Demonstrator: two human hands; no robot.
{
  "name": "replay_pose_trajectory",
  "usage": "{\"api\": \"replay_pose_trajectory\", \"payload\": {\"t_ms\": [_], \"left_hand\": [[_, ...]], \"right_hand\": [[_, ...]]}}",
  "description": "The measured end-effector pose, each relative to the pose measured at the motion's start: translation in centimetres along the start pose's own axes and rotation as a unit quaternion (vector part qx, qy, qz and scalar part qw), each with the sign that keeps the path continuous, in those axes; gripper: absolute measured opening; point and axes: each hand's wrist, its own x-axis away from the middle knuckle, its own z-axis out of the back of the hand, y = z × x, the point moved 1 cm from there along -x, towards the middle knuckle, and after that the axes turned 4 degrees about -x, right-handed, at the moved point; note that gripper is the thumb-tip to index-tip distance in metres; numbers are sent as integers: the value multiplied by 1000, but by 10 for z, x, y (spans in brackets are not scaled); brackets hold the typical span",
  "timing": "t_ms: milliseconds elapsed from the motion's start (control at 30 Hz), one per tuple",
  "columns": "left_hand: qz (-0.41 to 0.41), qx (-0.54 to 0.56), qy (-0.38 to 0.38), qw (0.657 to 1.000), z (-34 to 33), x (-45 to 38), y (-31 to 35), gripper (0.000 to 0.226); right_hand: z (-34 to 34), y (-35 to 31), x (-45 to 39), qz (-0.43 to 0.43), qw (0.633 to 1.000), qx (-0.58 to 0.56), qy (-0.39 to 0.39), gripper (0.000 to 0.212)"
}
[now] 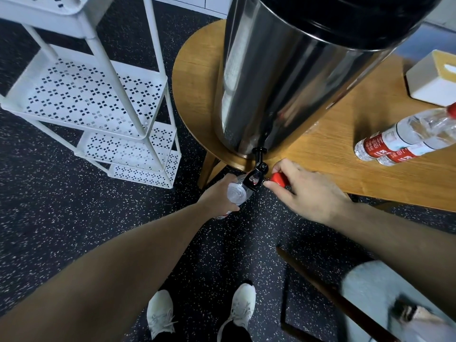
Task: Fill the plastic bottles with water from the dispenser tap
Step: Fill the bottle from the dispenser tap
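Note:
A tall steel dispenser [283,77] stands on the wooden table [333,166], its black tap [256,174] overhanging the table's front edge. My left hand [217,196] grips a clear plastic bottle [238,193] held upright with its mouth right under the tap's spout. My right hand [303,191] is beside the tap, holding a red bottle cap [278,180] between thumb and fingers, its fingertip touching the tap's lever. Two more clear bottles with red labels [404,141] lie on the table to the right.
A white perforated shelf rack [98,95] stands on the speckled dark floor at the left. A white box [434,80] sits at the table's back right. A dark wooden frame [333,292] lies on the floor near my right leg.

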Motion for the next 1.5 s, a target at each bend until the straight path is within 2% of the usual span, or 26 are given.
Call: {"api": "replay_pose_trajectory", "payload": {"t_ms": [1500], "left_hand": [[-2, -4, 3, 1000, 1, 1, 2, 77]], "right_hand": [[2, -4, -3, -9, 1000, -6, 7, 34]]}}
